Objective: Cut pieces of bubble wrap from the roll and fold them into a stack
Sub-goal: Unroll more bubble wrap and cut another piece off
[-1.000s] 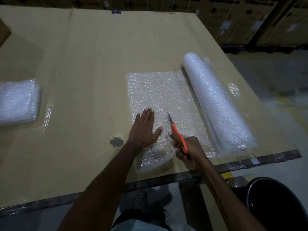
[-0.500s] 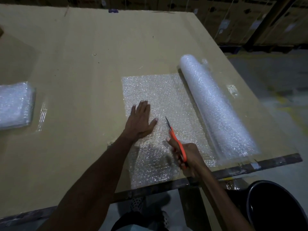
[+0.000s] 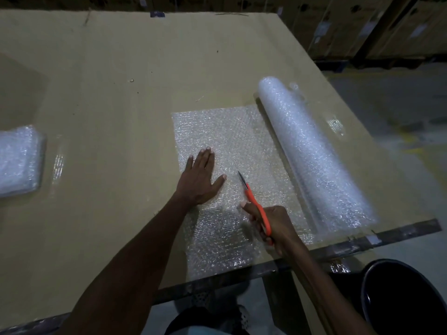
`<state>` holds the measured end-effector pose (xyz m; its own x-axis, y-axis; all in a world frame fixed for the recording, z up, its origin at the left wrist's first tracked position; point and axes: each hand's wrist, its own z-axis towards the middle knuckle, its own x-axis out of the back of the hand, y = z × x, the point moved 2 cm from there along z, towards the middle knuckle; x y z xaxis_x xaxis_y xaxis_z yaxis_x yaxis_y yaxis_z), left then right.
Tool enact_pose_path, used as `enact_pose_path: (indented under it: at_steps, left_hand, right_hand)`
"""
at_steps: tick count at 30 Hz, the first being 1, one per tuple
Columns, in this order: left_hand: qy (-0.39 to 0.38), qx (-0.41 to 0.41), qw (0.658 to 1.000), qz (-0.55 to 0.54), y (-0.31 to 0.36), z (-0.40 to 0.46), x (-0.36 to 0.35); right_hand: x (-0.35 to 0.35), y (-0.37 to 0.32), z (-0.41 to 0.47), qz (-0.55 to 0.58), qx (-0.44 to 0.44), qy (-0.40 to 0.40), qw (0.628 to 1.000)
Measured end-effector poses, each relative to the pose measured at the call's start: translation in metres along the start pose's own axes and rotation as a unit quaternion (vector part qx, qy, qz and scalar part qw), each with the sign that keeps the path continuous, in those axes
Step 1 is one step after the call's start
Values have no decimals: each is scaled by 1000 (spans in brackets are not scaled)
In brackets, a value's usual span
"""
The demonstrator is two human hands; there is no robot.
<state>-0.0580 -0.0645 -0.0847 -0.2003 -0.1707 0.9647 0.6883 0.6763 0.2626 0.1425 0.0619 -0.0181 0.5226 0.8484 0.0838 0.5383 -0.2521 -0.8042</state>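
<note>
1. The bubble wrap roll (image 3: 312, 155) lies on the table's right side, with a clear, shiny sheet (image 3: 232, 180) unrolled leftward from it to the near edge. A folded stack (image 3: 19, 160) sits far left.
2. The left hand (image 3: 200, 177) presses flat on the sheet, fingers together and thumb out; the right hand (image 3: 273, 228) grips orange scissors (image 3: 254, 201), blades pointing away.
3. The table (image 3: 108, 93) is covered in brown cardboard; boxes (image 3: 362, 25) stand behind and a black bin (image 3: 406, 301) below right.
4. Since half a second ago, the hands and scissors have barely shifted.

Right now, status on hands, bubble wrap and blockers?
Left hand flat on unrolled sheet. Right hand grips orange scissors, blades partway up sheet. Roll alongside, nothing blocking.
</note>
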Motion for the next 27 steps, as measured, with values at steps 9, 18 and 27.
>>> enact_pose_path:
  at_steps: [9,18,27]
  left_hand:
    - [5,0,1000,-4,-1,-1,0]
    - [9,4,1000,-1,0,-3,2]
    - [5,19,1000,-5,-3,-5,1]
  right_hand:
    - [-9,-8,7,12,4,-1,1000]
    - [-13,-11,15,5,3,1,1000]
    - [-8,-11,15,-18,4,5,1000]
